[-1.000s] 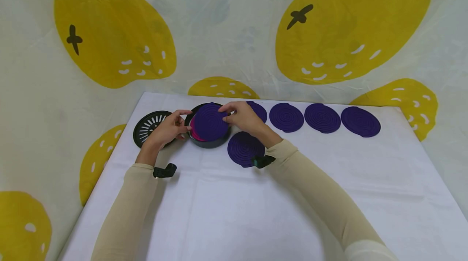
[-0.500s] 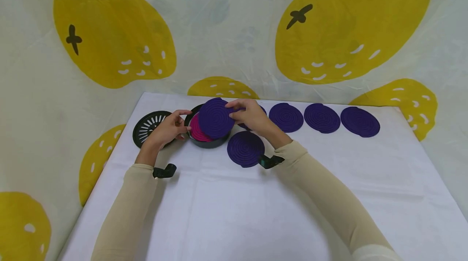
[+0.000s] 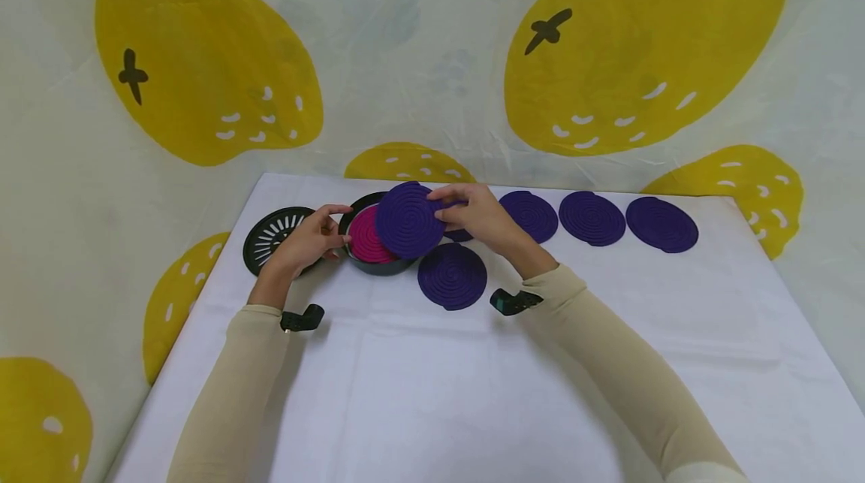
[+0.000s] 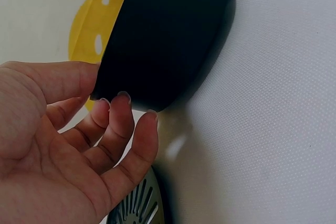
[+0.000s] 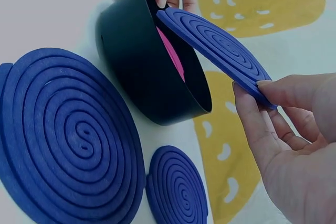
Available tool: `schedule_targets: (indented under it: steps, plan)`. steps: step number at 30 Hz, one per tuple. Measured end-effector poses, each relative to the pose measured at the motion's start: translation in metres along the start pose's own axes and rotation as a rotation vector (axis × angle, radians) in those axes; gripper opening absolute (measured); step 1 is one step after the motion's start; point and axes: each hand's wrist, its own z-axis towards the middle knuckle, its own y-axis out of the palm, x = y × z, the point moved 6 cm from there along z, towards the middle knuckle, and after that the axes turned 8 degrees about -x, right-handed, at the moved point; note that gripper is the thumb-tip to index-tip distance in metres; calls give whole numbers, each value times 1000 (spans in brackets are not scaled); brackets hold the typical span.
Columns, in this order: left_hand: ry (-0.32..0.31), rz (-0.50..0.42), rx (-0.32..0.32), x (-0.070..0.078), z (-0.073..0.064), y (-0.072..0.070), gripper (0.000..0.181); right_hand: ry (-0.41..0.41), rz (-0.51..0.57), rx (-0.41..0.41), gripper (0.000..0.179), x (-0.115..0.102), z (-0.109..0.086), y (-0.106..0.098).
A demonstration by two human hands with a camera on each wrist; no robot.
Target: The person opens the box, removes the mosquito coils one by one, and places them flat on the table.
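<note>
Filling my head feed is a pale, creased cloth (image 3: 419, 55) printed with big rounded yellow shapes. Below it I have the table (image 3: 405, 400), its white cover finely woven. Two smooth beige sleeves (image 3: 226, 393) reach across it. The dark bowl (image 3: 381, 268) is round, straight-walled and matte. Left of it lies a black slotted disc (image 3: 269, 241), its slots radiating like spokes.

Next come the purple mats, flat rounds grooved into one coil. The held mat (image 3: 410, 220) is tilted above the bowl's right side; I can't tell whether it touches the rim. A near mat (image 3: 452, 276) lies to the bowl's right, and four more line the far edge, one partly hidden. A pink mat (image 3: 368, 236), also coiled, sits inside the bowl.

My right hand (image 3: 478, 217) pinches the held mat's edge between thumb and fingers; my left hand (image 3: 305, 244) grips the bowl's left rim. Smallest are the black wrist cameras (image 3: 516, 302).
</note>
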Motion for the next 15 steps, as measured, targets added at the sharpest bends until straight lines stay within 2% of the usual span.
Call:
schedule_targets:
  steps: [6, 15]
  plan:
    - [15, 9, 6, 0, 0, 0, 62, -5, 10, -7, 33, -1, -8, -6]
    - [2, 17, 0, -1, 2, 0, 60, 24, -48, 0, 32, 5, -22, -20]
